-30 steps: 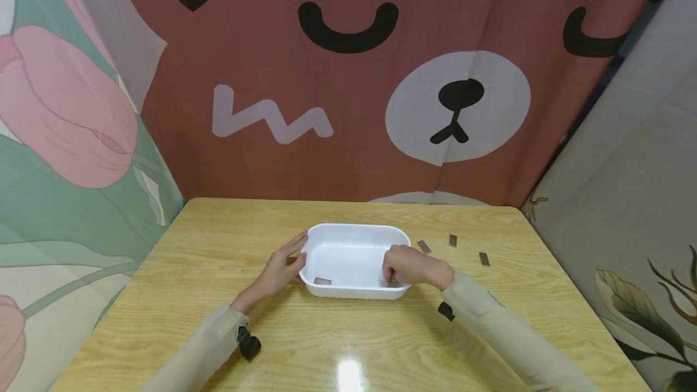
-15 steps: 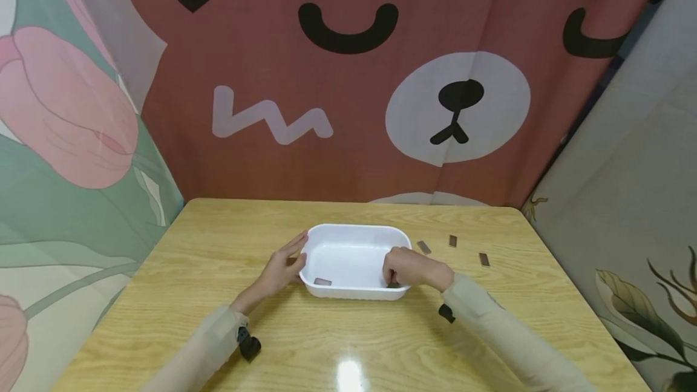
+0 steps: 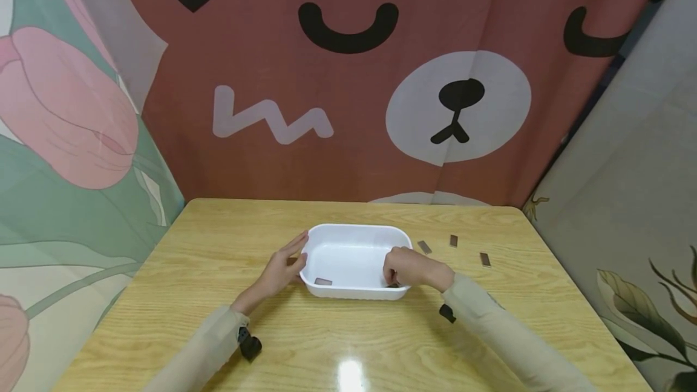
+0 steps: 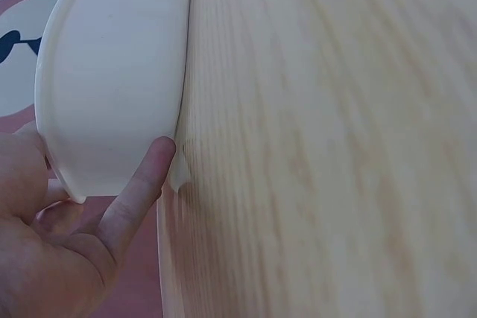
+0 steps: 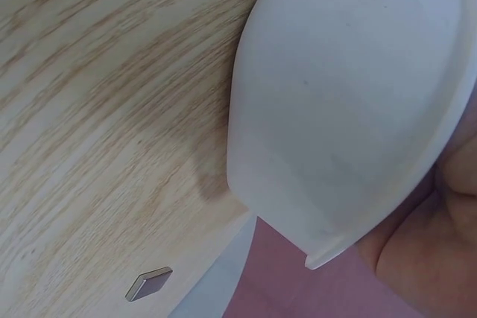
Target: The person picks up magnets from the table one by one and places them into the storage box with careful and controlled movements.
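A white rectangular tray (image 3: 356, 293) with rounded corners stands on the wooden table. My left hand (image 3: 279, 270) holds its left end; in the left wrist view one finger (image 4: 141, 191) lies straight against the outer wall, down by the table. My right hand (image 3: 409, 265) reaches over the right rim with curled fingers pointing down inside. At its fingertips, in the front right corner, a dark rectangular tile (image 3: 393, 286) shows in part. Another tile (image 3: 323, 281) lies flat in the tray's front left corner. The right wrist view shows the outer wall (image 5: 335, 109), with the fingertips hidden behind it.
Three small brownish tiles lie on the table right of the tray: one close to the rim (image 3: 424, 247), one farther back (image 3: 454, 240), one farther right (image 3: 485, 259). Printed curtains (image 3: 327, 168) hang behind the table and at both sides.
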